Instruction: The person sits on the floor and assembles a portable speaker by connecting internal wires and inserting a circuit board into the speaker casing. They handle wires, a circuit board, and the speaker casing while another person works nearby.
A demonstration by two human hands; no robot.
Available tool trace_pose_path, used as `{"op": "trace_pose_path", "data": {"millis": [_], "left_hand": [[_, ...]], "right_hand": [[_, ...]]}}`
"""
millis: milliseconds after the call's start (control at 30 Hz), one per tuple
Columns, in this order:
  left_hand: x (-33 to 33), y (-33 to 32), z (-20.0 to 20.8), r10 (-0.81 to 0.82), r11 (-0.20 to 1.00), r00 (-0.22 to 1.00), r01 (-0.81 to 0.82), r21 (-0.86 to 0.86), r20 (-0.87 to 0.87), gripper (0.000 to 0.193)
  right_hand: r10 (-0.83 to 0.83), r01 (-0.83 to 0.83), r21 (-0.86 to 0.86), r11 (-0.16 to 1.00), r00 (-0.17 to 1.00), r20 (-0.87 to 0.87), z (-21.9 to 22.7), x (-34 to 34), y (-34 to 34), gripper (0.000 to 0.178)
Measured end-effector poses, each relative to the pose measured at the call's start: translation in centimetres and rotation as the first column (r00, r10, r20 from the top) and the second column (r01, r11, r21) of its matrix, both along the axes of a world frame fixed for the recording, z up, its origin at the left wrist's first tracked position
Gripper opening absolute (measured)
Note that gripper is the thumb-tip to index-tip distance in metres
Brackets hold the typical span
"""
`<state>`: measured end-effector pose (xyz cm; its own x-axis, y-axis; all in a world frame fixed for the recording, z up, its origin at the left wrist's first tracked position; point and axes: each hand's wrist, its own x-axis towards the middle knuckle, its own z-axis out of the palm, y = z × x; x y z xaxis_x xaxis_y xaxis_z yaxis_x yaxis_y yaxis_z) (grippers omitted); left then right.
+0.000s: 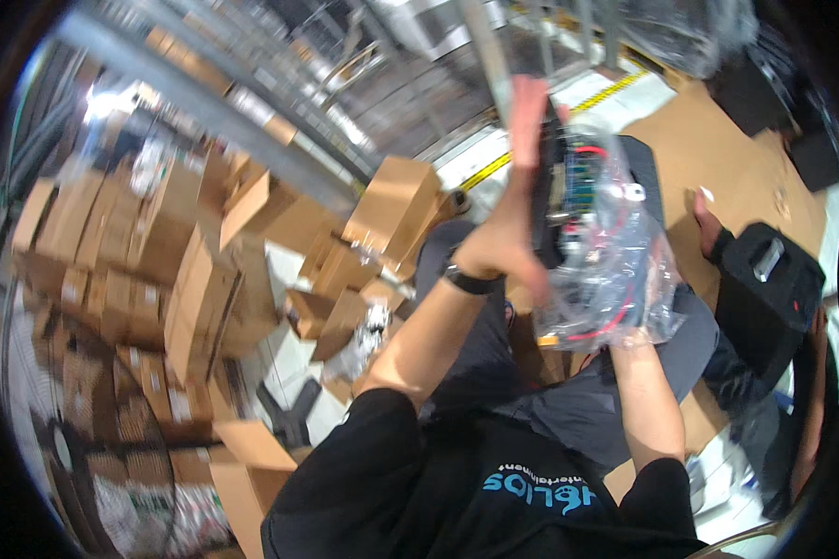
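Observation:
In front of my lap is a black-cased electronic unit with exposed connectors and red wires, partly wrapped in a clear plastic bag. My left hand is against the unit's left side, its fingers stretched straight and its thumb toward me; motion blurs it. From below right, my right hand holds the bagged unit, and the plastic covers most of its fingers. Behind the bag, a dark flat panel shows; I cannot tell whether it belongs to the unit.
Cardboard boxes are stacked to the left, and opened cartons lie nearer. A fan guard stands at lower left. Metal rack posts cross the upper left. On the right, another person's hand is near a black bag and flat cardboard.

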<state>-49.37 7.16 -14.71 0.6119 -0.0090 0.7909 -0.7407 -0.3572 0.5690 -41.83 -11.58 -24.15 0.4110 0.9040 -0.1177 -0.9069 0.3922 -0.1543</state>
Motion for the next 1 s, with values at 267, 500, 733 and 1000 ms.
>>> {"op": "trace_pose_path", "data": {"millis": [267,500,733,1000], "left_hand": [[-2.7,-0.4,-3.9,0.022,0.851,0.984,-0.113,-0.512,-0.179,0.164],[-9.0,0.4,-5.6,-0.032,0.417,0.999,-0.018,-0.909,-0.034,0.128],[-19.4,5.9,-3.9,0.179,0.362,0.984,-0.067,-0.930,-0.001,0.106],[-32.2,10.8,1.8,0.772,0.450,0.634,-0.591,-0.670,-0.042,0.105]], "right_hand": [[0.122,-0.088,-0.201,0.976,0.978,0.168,-2.6,0.3,0.2,0.058],[0.222,-0.122,-0.423,0.898,0.955,0.195,-8.3,-1.7,0.8,0.049],[0.234,-0.052,-0.397,0.916,0.874,0.426,-9.0,-1.4,1.5,0.035],[0.096,0.065,-0.276,0.959,0.841,0.533,-11.1,11.2,2.3,0.066]]}}
